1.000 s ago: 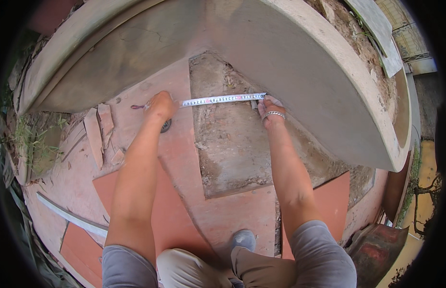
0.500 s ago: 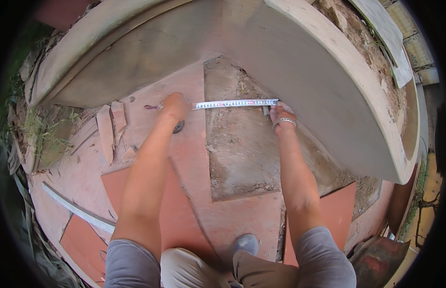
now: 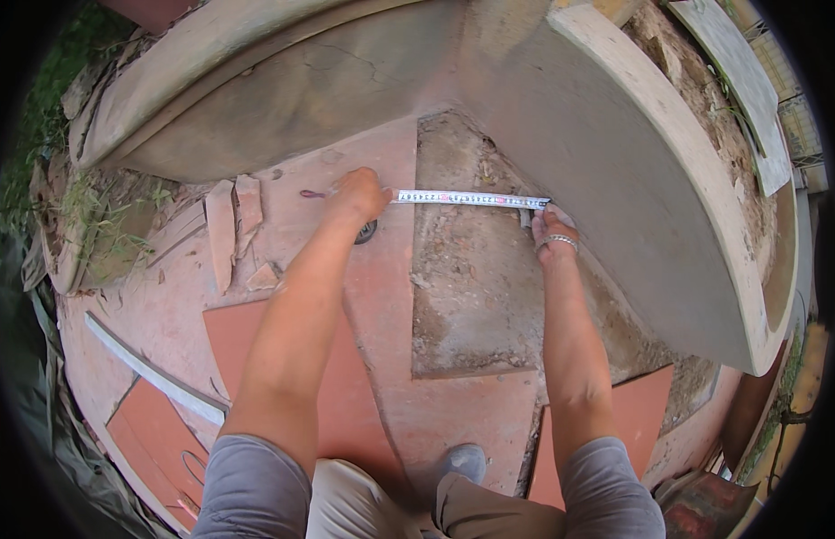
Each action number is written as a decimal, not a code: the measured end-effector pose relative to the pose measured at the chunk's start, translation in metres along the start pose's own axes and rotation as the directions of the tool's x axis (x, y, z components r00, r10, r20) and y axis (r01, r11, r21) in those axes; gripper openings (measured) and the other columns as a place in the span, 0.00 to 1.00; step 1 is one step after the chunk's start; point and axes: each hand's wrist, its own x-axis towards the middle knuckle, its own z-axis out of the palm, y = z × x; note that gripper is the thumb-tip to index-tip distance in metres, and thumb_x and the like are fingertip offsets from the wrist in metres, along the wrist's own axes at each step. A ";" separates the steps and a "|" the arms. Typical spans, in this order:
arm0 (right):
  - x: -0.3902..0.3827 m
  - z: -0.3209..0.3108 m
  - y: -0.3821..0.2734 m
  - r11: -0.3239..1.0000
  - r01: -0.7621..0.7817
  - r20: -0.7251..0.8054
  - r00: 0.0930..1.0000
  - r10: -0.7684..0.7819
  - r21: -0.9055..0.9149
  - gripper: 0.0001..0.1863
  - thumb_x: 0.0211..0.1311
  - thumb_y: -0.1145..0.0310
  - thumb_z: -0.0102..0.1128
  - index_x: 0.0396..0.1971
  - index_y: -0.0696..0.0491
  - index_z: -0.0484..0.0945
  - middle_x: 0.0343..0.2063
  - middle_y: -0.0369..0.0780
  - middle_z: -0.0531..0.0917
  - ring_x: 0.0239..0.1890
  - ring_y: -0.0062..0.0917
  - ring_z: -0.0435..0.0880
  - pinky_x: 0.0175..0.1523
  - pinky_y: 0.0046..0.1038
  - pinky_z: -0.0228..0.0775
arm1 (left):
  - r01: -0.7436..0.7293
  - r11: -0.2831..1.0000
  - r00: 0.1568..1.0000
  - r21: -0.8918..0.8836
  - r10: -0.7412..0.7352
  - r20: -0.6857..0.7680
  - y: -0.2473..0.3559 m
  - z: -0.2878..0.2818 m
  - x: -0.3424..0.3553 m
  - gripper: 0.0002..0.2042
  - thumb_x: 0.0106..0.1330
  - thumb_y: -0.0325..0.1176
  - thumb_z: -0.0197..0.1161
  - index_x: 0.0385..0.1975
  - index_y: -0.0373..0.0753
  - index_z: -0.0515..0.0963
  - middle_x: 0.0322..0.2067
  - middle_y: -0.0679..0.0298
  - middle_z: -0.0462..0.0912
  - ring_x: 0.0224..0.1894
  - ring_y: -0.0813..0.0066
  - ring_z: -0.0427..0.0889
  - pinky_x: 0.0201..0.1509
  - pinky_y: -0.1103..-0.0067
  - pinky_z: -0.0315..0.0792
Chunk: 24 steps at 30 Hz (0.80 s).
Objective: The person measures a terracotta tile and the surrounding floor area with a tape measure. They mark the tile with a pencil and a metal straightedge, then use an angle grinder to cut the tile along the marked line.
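A white tape measure is stretched across a bare patch of rough, gritty ground cut into pink paving. My left hand is closed on its left end, hiding what lies in the fingers; a small dark red piece sticks out leftward. A dark round object shows beneath my left wrist. My right hand, with a metal bracelet, pinches the tape's right end beside the foot of a grey curved wall, over a small grey piece.
Curved concrete walls meet ahead. Broken pink slabs and weeds lie left. Loose red tiles are around my feet, with a pale curved strip at left. A grey board tops the right planter.
The whole view has shifted, so the walls, paving, hands and tape all appear farther right. The tape stays stretched between my hands, with both grips unchanged.
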 end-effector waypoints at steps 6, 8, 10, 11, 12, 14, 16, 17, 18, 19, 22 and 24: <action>0.002 -0.002 0.002 1.000 -0.001 0.017 1.000 0.001 0.006 0.10 0.69 0.77 0.59 0.48 0.56 0.79 0.42 0.38 0.84 0.42 0.27 0.84 0.48 0.28 0.79 | 0.025 1.000 1.000 0.004 -0.026 0.011 0.002 -0.004 -0.001 0.22 0.65 0.49 0.67 0.45 0.33 0.84 0.49 0.47 0.84 0.54 0.51 0.82 0.59 0.65 0.75; 0.002 -0.003 0.002 1.000 0.005 0.020 1.000 -0.005 -0.001 0.09 0.69 0.77 0.59 0.47 0.56 0.79 0.41 0.38 0.84 0.42 0.26 0.84 0.48 0.28 0.79 | 0.038 0.999 0.999 0.007 -0.037 -0.019 0.002 -0.003 0.000 0.23 0.65 0.49 0.67 0.46 0.33 0.83 0.49 0.47 0.84 0.55 0.52 0.82 0.59 0.66 0.76; 0.002 -0.003 0.002 1.000 0.013 0.023 1.000 -0.013 -0.011 0.09 0.69 0.77 0.60 0.47 0.56 0.79 0.41 0.38 0.84 0.42 0.26 0.84 0.48 0.28 0.79 | 0.053 0.999 0.999 -0.012 -0.053 -0.006 0.002 -0.003 0.001 0.23 0.65 0.49 0.68 0.46 0.33 0.83 0.49 0.47 0.84 0.55 0.52 0.82 0.59 0.66 0.76; 0.001 -0.004 0.003 1.000 0.011 0.020 1.000 -0.011 -0.002 0.09 0.69 0.77 0.60 0.47 0.56 0.79 0.41 0.38 0.84 0.42 0.26 0.84 0.48 0.28 0.79 | 0.059 0.998 0.998 -0.018 -0.059 -0.004 0.002 -0.002 0.001 0.23 0.64 0.49 0.68 0.47 0.33 0.83 0.50 0.47 0.84 0.55 0.52 0.82 0.59 0.66 0.76; 0.001 -0.004 0.003 1.000 0.011 0.017 1.000 -0.011 0.003 0.09 0.69 0.76 0.60 0.47 0.56 0.79 0.41 0.38 0.84 0.42 0.26 0.84 0.48 0.28 0.79 | 0.056 0.998 0.998 -0.019 -0.056 -0.009 0.002 -0.002 0.001 0.23 0.64 0.49 0.68 0.47 0.33 0.83 0.49 0.47 0.84 0.55 0.52 0.82 0.59 0.66 0.76; 0.001 -0.003 0.003 1.000 0.011 0.011 1.000 -0.012 0.009 0.08 0.69 0.76 0.60 0.46 0.56 0.79 0.40 0.38 0.84 0.41 0.26 0.84 0.47 0.28 0.79 | 0.049 0.999 0.998 -0.018 -0.050 -0.026 0.002 -0.002 0.000 0.23 0.64 0.49 0.69 0.46 0.33 0.83 0.49 0.47 0.84 0.55 0.52 0.82 0.58 0.66 0.76; 0.001 -0.002 0.003 1.000 0.011 0.003 1.000 -0.011 0.008 0.08 0.69 0.76 0.60 0.46 0.56 0.80 0.40 0.38 0.84 0.41 0.26 0.84 0.47 0.28 0.79 | 0.065 0.997 0.998 -0.035 -0.066 -0.010 0.003 -0.003 -0.001 0.23 0.64 0.49 0.69 0.46 0.33 0.84 0.49 0.47 0.84 0.55 0.52 0.83 0.58 0.66 0.76; 0.001 -0.002 0.003 1.000 0.014 0.002 1.000 -0.014 0.003 0.08 0.69 0.76 0.60 0.46 0.56 0.79 0.40 0.38 0.84 0.41 0.26 0.84 0.47 0.28 0.79 | 0.070 0.997 0.998 -0.043 -0.070 -0.004 0.004 -0.003 -0.002 0.23 0.64 0.49 0.69 0.46 0.33 0.84 0.49 0.47 0.84 0.55 0.52 0.83 0.58 0.66 0.76; 0.000 -0.002 0.003 1.000 0.017 0.001 1.000 -0.017 -0.003 0.08 0.69 0.76 0.59 0.46 0.56 0.79 0.40 0.38 0.84 0.41 0.26 0.84 0.47 0.28 0.79 | 0.070 0.997 0.998 -0.043 -0.070 -0.004 0.004 -0.004 -0.002 0.23 0.64 0.49 0.69 0.46 0.33 0.84 0.50 0.48 0.84 0.54 0.52 0.83 0.58 0.66 0.76; 0.000 -0.002 0.003 1.000 0.021 0.000 1.000 -0.021 -0.008 0.08 0.70 0.76 0.59 0.46 0.56 0.79 0.40 0.38 0.84 0.41 0.26 0.84 0.47 0.28 0.79 | 0.066 0.997 0.998 -0.044 -0.066 -0.007 0.004 -0.004 -0.003 0.23 0.64 0.49 0.69 0.45 0.33 0.84 0.50 0.48 0.84 0.54 0.52 0.83 0.58 0.66 0.76; 0.000 -0.002 0.003 1.000 0.011 -0.006 1.000 -0.011 -0.001 0.08 0.71 0.76 0.57 0.47 0.56 0.79 0.40 0.38 0.84 0.41 0.27 0.84 0.48 0.28 0.79 | 0.073 0.996 0.997 -0.050 -0.073 -0.005 0.005 -0.004 -0.002 0.22 0.64 0.48 0.69 0.45 0.33 0.84 0.50 0.48 0.84 0.55 0.52 0.82 0.59 0.66 0.76; 0.002 -0.003 0.003 1.000 0.008 0.007 1.000 -0.008 -0.006 0.09 0.71 0.77 0.56 0.47 0.56 0.79 0.41 0.38 0.84 0.42 0.27 0.84 0.48 0.28 0.79 | 0.077 0.996 0.997 -0.053 -0.078 -0.009 0.004 -0.003 -0.001 0.22 0.64 0.48 0.68 0.45 0.33 0.84 0.50 0.48 0.84 0.55 0.52 0.82 0.59 0.66 0.76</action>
